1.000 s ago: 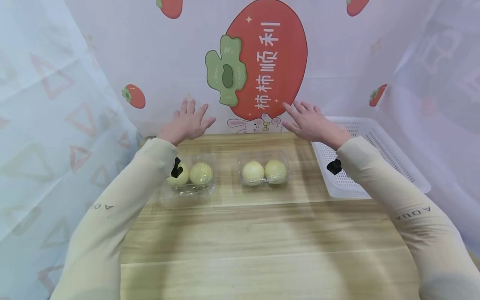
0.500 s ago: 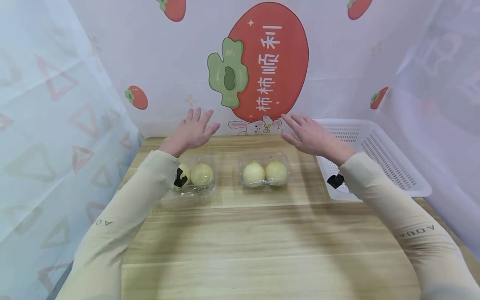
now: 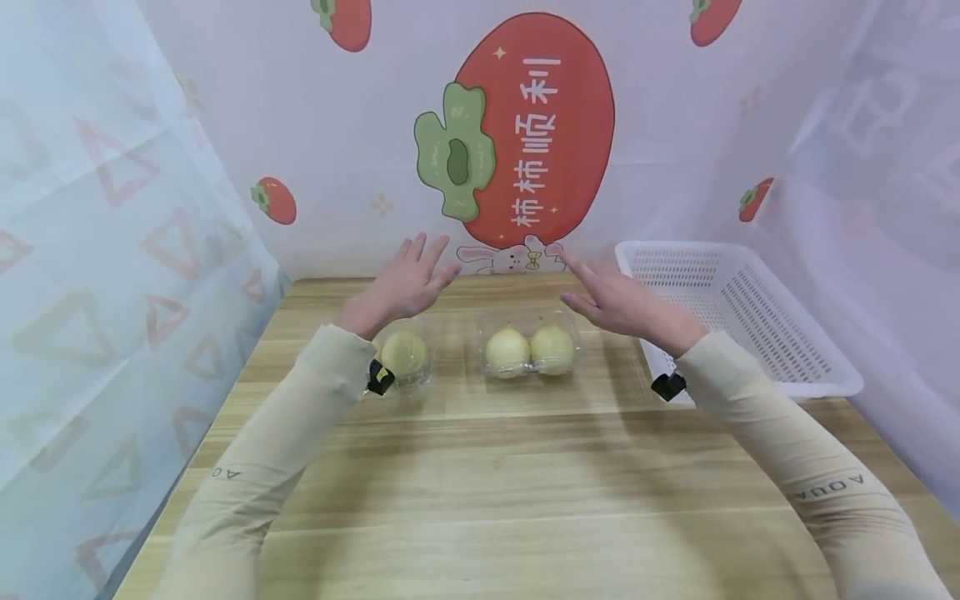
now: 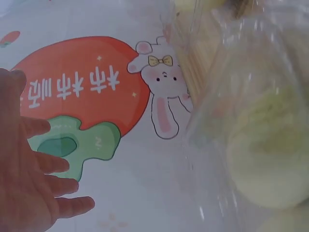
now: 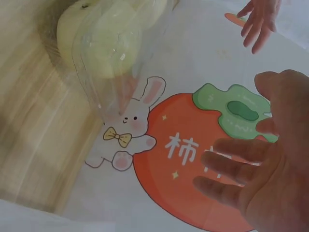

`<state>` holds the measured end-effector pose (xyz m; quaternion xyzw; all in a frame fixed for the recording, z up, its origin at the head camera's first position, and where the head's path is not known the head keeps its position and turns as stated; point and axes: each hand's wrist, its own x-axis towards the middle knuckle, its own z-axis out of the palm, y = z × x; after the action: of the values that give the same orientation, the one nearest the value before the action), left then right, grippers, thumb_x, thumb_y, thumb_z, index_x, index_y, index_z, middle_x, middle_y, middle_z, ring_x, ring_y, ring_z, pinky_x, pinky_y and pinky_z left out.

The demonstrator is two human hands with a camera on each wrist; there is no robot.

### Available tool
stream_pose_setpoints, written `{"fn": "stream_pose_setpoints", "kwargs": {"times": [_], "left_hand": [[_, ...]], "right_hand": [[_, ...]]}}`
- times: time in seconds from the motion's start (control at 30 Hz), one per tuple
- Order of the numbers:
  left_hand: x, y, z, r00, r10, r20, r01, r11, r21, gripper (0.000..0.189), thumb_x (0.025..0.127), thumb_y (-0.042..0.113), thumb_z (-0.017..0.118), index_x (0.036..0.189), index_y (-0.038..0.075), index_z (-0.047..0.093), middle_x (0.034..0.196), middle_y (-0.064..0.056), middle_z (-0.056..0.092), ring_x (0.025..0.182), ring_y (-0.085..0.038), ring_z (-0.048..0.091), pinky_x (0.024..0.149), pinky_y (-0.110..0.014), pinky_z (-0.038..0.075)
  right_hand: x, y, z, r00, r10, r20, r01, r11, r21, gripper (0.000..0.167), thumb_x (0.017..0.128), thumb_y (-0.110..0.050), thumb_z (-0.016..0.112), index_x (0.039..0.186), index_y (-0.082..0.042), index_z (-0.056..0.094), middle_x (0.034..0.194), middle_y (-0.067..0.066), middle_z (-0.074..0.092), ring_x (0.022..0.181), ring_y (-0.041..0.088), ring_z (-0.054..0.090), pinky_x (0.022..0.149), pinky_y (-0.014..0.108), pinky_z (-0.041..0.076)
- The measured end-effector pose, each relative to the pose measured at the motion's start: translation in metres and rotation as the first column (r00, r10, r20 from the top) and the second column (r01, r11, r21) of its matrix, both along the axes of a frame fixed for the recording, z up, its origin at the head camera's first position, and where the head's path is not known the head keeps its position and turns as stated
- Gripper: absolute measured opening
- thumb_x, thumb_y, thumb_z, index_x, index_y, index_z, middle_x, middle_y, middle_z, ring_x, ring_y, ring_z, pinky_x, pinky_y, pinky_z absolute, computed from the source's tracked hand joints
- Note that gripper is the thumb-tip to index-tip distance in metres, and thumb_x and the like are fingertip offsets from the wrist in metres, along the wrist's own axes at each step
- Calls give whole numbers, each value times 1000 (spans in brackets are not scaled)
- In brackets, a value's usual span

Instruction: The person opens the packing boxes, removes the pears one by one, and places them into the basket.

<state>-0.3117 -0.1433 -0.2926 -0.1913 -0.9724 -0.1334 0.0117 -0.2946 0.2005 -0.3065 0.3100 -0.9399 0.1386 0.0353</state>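
Two clear plastic boxes of pale yellow pears stand toward the back of the wooden table. In the head view, the middle box (image 3: 529, 367) holds two pears (image 3: 507, 352) side by side. Partly behind my left wrist is the left box (image 3: 426, 373), with one pear (image 3: 404, 354) showing. My left hand (image 3: 402, 287) is raised above and beyond that box, fingers spread and holding nothing. My right hand (image 3: 618, 302) is held up between the middle box and the basket, also bare, with straight fingers. In the right wrist view its fingers (image 5: 231, 166) are extended.
At the back right stands a white perforated plastic basket (image 3: 821, 388), partly behind my right wrist. The wooden table (image 3: 487, 475) extends toward me. A printed cloth (image 3: 337, 125) hangs behind, with more cloth at both sides.
Both hands have come down in the head view, and the left has moved right, covering more of the left box. The head view has tilted slightly upward. The boxes stay put.
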Motion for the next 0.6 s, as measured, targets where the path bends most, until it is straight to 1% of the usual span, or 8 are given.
{"fn": "stream_pose_setpoints", "kwargs": {"times": [0.07,0.2,0.33,0.43,0.53,0.6], "left_hand": [[3,4,-3,1000,1,5,-1,1000,8,74,103,59,22,158,11,12,161,-31,7,149,-50,7,124,-55,11],[7,11,-10,1000,20,21,-20,999,34,76,102,60,23,159,11,11,161,-31,10,149,-46,12,123,-55,16],[11,19,-16,999,3,36,-6,996,88,75,101,61,24,158,14,13,161,-30,11,150,-43,15,122,-55,20],[17,25,-19,999,-13,31,9,991,137,73,102,60,25,158,17,12,161,-30,11,149,-43,18,122,-54,21],[24,28,-23,999,-5,39,-2,985,173,73,102,59,26,159,20,6,162,-28,9,149,-43,18,122,-53,20],[30,31,-26,999,1,50,-10,982,188,74,102,60,27,159,18,4,162,-27,7,150,-41,17,123,-53,19]], "right_hand": [[2,-1,-4,999,26,-30,-27,999,-18,76,100,-36,55,159,-21,10,149,22,44,129,38,52,108,55,42],[6,-4,-10,995,61,-79,-65,997,-49,70,99,-30,57,155,-7,23,147,23,47,131,38,51,110,53,41],[9,-7,-15,992,76,-100,-83,995,-62,63,99,-26,58,151,-3,30,144,23,50,128,37,53,109,52,43],[12,-9,-19,992,75,-105,-81,995,-55,55,100,-25,56,146,-1,39,138,24,54,126,38,54,106,54,45],[14,-11,-25,988,85,-129,-91,995,-46,44,100,-26,55,135,1,50,131,23,59,121,39,57,101,53,48],[15,-12,-30,982,98,-161,-107,993,-46,37,99,-24,56,126,1,57,123,21,63,115,37,60,97,52,50]]}}
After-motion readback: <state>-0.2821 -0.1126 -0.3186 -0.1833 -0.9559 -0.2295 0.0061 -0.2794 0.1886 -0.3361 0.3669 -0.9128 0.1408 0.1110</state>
